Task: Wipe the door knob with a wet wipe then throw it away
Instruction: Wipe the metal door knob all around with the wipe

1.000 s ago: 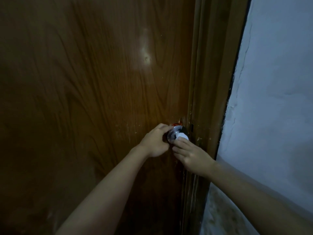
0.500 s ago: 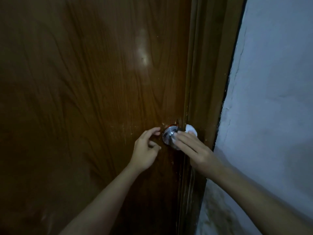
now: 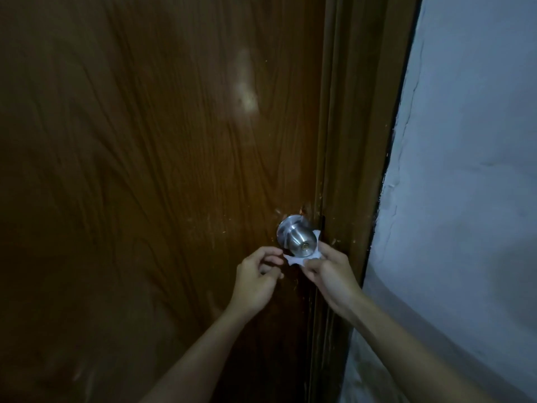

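A round silver door knob (image 3: 297, 238) sticks out of the brown wooden door (image 3: 151, 170) near its right edge, fully in sight. The white wet wipe (image 3: 299, 259) is wrapped under and behind the knob's lower right side. My right hand (image 3: 328, 271) pinches the wipe just below and right of the knob. My left hand (image 3: 257, 279) is curled below and left of the knob, its fingertips close to the wipe's left corner; whether they touch it I cannot tell.
The brown door frame (image 3: 357, 170) runs down just right of the knob. A pale painted wall (image 3: 470, 184) with cracks fills the right side. The scene is dim.
My left hand came off the knob and dropped below it. My right hand slid from the knob's front and right side down beneath it, drawing the wipe under the knob.
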A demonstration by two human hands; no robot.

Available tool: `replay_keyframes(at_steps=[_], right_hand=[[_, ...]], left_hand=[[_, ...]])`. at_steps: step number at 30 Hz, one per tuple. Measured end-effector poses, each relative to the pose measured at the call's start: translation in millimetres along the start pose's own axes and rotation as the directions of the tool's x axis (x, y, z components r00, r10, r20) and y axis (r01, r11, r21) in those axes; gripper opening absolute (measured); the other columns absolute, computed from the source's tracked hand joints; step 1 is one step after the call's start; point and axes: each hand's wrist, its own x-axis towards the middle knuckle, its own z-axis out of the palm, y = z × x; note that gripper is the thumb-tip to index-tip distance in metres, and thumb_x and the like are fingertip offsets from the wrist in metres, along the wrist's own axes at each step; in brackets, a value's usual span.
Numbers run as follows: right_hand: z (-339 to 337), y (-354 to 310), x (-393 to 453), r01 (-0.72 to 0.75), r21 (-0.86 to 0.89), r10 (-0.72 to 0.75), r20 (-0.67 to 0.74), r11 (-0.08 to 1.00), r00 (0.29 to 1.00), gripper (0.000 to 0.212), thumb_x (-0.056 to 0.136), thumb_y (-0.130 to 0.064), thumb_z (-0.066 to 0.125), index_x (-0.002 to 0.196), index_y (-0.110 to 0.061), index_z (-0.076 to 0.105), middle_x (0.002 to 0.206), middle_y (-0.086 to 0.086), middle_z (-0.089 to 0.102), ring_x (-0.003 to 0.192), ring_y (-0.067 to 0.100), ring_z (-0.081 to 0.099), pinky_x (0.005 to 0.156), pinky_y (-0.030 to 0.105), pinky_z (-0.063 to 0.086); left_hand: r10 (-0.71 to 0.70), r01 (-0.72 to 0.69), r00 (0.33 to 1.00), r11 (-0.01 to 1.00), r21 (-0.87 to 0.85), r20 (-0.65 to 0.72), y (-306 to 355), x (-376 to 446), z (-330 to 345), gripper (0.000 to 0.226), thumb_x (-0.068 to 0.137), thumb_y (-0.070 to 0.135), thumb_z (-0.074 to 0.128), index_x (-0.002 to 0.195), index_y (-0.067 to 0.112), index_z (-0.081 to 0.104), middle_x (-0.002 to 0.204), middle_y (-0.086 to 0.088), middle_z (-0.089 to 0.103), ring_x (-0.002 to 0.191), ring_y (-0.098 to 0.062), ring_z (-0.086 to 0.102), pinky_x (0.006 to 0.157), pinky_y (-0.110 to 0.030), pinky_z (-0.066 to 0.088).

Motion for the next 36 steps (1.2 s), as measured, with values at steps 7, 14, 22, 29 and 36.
replay_keyframes(at_steps=[7,14,22,29,36], right_hand=[[-13,-8,-4,-0.251,0.137,0.241,0.088,0.958,0.967,0.043,0.086,0.010,0.043,0.125,-0.009,0.047,0.113,0.009,0.060,0.101,0.023,0.061,0.080,0.033,0.053],[-8,-4,-14,-0.027,-0.505,-0.016,-0.080,0.863,0.997,0.075,0.075,0.002,0.060,0.139,-0.016,0.025,0.090,0.005,0.069,0.076,0.017,0.063,0.067,0.030,0.052],[4,-34,-14,0.248,-0.514,-0.211,0.130,0.822,0.969,0.079,0.081,-0.003,0.058,0.142,-0.028,0.015,0.099,-0.011,0.065,0.101,0.007,0.059,0.091,0.028,0.047],[0,-55,9,0.446,-0.732,-0.548,0.118,0.516,0.828,0.025,0.080,-0.004,0.062,0.103,-0.014,0.062,0.101,-0.001,0.056,0.080,0.006,0.058,0.068,0.006,0.050],[-4,-19,3,0.345,-0.885,-0.565,0.118,0.314,0.817,0.022,0.086,-0.005,0.054,0.105,-0.006,0.065,0.104,0.007,0.059,0.091,0.005,0.046,0.071,0.002,0.034]], left_hand=[[-0.263,0.266,0.964,0.927,-0.264,0.045,-4,-7,19,0.021,0.093,0.020,0.041,0.103,0.016,0.059,0.098,-0.001,0.064,0.089,-0.015,0.061,0.077,-0.033,0.049],[0.116,-0.109,0.954,0.993,0.043,-0.277,-5,-22,24,0.031,0.075,0.005,0.067,0.086,0.032,0.054,0.083,0.007,0.056,0.073,-0.007,0.054,0.058,-0.015,0.046],[0.529,-0.467,0.803,0.844,0.264,-0.274,-6,-20,22,0.016,0.083,0.020,0.056,0.097,0.016,0.063,0.094,0.009,0.058,0.087,0.000,0.056,0.066,-0.010,0.046],[0.576,-0.443,0.786,0.778,0.446,-0.225,19,11,26,0.030,0.085,0.029,0.049,0.106,0.014,0.064,0.101,0.005,0.057,0.094,-0.005,0.050,0.076,-0.011,0.043],[0.611,-0.523,0.782,0.533,0.665,0.125,11,15,25,0.033,0.080,0.026,0.060,0.112,0.016,0.060,0.111,-0.001,0.068,0.106,-0.014,0.060,0.089,-0.027,0.047]])
